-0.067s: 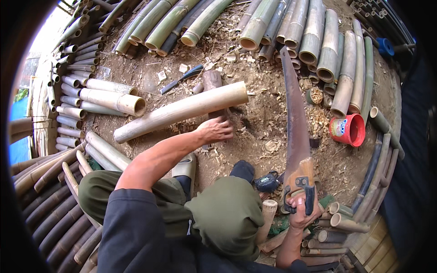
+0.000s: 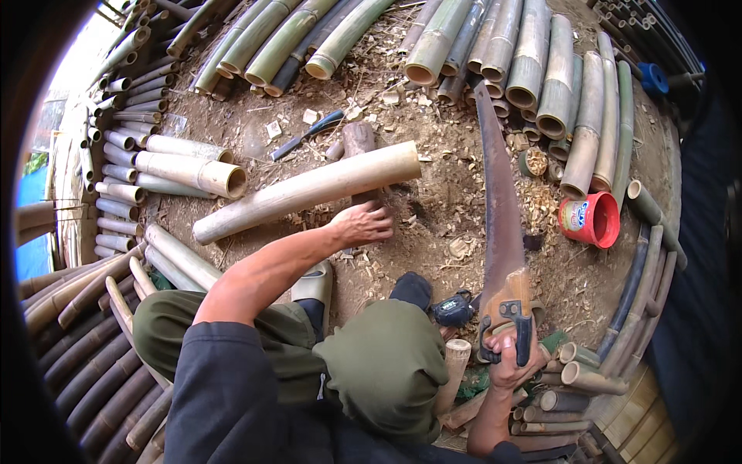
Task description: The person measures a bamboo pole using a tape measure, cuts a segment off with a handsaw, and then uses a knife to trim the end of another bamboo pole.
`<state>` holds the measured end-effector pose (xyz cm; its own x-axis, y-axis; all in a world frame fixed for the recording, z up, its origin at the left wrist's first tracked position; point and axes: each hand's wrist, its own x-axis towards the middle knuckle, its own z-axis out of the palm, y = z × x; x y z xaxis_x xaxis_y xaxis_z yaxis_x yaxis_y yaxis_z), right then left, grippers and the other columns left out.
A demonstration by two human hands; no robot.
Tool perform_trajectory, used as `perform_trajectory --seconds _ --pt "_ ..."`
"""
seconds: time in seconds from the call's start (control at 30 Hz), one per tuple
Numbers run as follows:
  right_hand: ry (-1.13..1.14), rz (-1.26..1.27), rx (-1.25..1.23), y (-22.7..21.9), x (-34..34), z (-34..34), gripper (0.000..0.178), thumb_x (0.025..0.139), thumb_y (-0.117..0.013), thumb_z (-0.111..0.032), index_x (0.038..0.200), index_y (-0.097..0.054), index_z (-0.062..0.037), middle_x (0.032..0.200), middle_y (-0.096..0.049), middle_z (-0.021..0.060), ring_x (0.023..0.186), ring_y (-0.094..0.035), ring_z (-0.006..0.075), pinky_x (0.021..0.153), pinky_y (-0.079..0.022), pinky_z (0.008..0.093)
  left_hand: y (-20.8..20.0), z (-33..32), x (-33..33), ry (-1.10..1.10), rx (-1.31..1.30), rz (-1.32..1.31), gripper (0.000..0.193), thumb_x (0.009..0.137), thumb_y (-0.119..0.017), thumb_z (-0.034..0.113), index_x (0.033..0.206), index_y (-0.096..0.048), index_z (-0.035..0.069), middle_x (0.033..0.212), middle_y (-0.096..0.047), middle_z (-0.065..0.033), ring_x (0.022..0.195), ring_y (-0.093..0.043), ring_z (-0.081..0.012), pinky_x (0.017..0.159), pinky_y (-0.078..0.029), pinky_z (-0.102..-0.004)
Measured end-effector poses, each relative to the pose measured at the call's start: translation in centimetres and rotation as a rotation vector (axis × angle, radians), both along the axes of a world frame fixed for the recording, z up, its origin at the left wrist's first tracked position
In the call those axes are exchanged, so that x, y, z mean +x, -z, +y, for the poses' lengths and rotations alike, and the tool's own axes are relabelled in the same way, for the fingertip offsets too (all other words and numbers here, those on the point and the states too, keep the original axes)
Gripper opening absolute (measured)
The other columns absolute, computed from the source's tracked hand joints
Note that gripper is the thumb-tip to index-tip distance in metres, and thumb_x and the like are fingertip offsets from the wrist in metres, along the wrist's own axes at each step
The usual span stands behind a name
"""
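Observation:
My right hand [image 2: 510,357] is closed round the handle of a handsaw [image 2: 504,209]. Its long brown blade points away from me, and its handle is wood with a black grip. My left hand [image 2: 363,224] has its fingers curled over a short dark wooden block [image 2: 358,139] on the ground; what lies under the palm is hidden. Across that block rests a pale bamboo pole [image 2: 305,189], slanting from lower left to upper right, just beyond my left hand. The saw blade is apart from the pole, to its right.
Several cut bamboo poles [image 2: 533,58] lie along the far side, with more stacked at left [image 2: 93,379] and lower right. A dark-handled tool [image 2: 309,135] lies beyond the pole. A red tub [image 2: 599,220] sits at right. Wood chips [image 2: 464,247] litter the dirt floor. A black pouch-like object [image 2: 454,309] lies by my knee.
The saw and my right hand have shifted very slightly left. My left hand and the bamboo pole look unmoved.

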<state>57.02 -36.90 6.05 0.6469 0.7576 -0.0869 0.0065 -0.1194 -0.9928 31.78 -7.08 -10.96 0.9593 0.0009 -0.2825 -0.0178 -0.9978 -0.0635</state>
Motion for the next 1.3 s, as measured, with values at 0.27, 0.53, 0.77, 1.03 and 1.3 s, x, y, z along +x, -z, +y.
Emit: perform_trajectory --seconds 0.27,0.53,0.77,1.03,1.3 --pt "0.063 0.001 -0.037 -1.5 -2.3 -0.5 0.06 0.088 -0.057 -0.009 0.141 -0.04 0.0117 0.093 -0.069 0.0137 0.077 -0.066 0.0179 0.071 -0.057 0.0301 -5.0 -1.5 3.9 -0.519 0.086 -0.382 0.071 0.08 -0.073 0.021 0.142 -0.042 0.008 0.139 -0.047 -0.0184 0.133 -0.045 -0.0346 0.114 -0.035 -0.0493" --pt "-0.121 -0.129 -0.022 -1.9 -2.6 0.0 0.068 0.084 -0.061 -0.009 0.145 -0.037 0.0092 0.091 -0.072 0.0164 0.065 -0.065 0.0122 0.058 -0.054 0.0255 -4.2 7.1 5.1 -1.071 -0.269 -0.122 0.09 0.062 -0.093 0.035 0.131 -0.042 0.01 0.119 -0.059 -0.0138 0.115 -0.058 -0.0343 0.095 -0.049 -0.0481" --pt "-0.245 -0.303 -0.081 -1.9 -3.8 4.9 0.061 0.079 -0.065 -0.01 0.134 -0.051 0.0123 0.089 -0.071 0.0151 0.069 -0.071 0.0186 0.066 -0.057 0.0305 -4.0 7.2 4.3 -1.043 -0.436 -0.064 0.085 0.06 -0.091 0.041 0.127 -0.051 0.008 0.113 -0.064 -0.0138 0.11 -0.059 -0.0332 0.098 -0.049 -0.0452" --pt "-0.282 -0.476 -0.152 -0.6 -7.1 5.2 0.065 0.067 -0.065 -0.003 0.128 -0.055 0.0142 0.099 -0.07 0.0242 0.066 -0.071 0.0255 0.061 -0.056 0.0322 -5.5 6.2 3.8 -1.053 -0.512 -0.149 0.086 0.081 -0.057 0.078 0.127 -0.056 0.006 0.119 -0.066 -0.0175 0.11 -0.061 -0.0328 0.092 -0.05 -0.0462" --pt "-0.282 -0.636 -0.085 -0.6 -9.3 7.2 0.064 0.066 -0.065 -0.002 0.127 -0.056 0.0152 0.098 -0.07 0.0258 0.067 -0.073 0.0279 0.061 -0.056 0.0337 -4.2 6.5 4.1 -1.072 -0.441 -0.237 0.059 0.099 -0.044 0.06 0.1 -0.066 0.005 0.095 -0.07 -0.0172 0.097 -0.064 -0.0319 0.085 -0.052 -0.0454"
